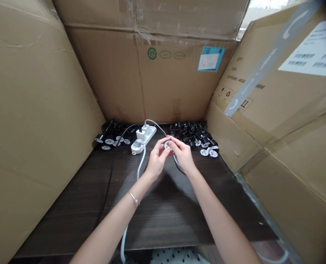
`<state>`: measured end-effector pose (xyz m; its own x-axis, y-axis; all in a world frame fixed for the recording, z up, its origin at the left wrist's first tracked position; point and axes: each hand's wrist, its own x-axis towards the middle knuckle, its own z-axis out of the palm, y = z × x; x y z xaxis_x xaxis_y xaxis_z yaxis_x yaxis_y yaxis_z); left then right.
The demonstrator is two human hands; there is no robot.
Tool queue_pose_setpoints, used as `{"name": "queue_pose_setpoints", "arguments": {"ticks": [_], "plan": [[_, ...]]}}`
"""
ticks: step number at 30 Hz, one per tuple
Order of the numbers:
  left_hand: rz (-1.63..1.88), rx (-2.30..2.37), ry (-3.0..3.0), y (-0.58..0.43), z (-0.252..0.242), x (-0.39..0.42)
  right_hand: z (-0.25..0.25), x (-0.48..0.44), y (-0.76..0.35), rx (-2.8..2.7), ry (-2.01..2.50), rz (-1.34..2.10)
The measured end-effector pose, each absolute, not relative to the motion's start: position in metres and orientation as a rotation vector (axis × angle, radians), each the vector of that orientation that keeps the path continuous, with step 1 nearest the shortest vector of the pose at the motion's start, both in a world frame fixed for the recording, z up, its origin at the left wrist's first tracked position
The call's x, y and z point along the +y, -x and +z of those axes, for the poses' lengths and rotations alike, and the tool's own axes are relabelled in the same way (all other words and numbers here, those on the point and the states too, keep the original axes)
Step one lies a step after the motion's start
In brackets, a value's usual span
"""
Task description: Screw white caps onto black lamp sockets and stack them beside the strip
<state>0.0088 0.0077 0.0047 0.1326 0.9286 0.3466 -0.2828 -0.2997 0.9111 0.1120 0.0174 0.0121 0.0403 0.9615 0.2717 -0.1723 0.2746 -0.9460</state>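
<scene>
My left hand [156, 157] and my right hand [182, 154] meet above the dark table, closed around a small white disc [167, 145]. The fingertips of both hands pinch its edge, and my right thumb lies over its face. Something reddish shows just under the fingers, too covered to name. A grey cable [158, 126] runs from the power strip [137, 148] up to the hands. Below my right hand a dark cable and a light one hang; where they end is hidden.
Black cylindrical parts with white round faces lie in a pile [109, 141] at the left and another pile [192, 134] at the right. A thick white cord [141, 165] crosses the table [97, 190] towards me. Cardboard walls [174, 84] enclose the back and both sides.
</scene>
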Motion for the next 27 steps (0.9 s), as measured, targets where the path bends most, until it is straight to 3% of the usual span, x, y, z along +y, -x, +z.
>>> {"name": "queue_pose_setpoints", "arguments": {"ticks": [6,16,27], "plan": [[1.530,0.779,-1.294,-0.004,0.003,0.015,0.007,0.016,-0.108,-1.334,0.837,1.050],[1.657,0.976,-1.364,-0.009,0.002,0.004,0.002,0.004,-0.093,-1.403,1.007,0.584],[1.436,0.715,-1.334,-0.007,0.006,0.010,0.009,0.013,-0.101,-1.121,0.869,1.087]]}}
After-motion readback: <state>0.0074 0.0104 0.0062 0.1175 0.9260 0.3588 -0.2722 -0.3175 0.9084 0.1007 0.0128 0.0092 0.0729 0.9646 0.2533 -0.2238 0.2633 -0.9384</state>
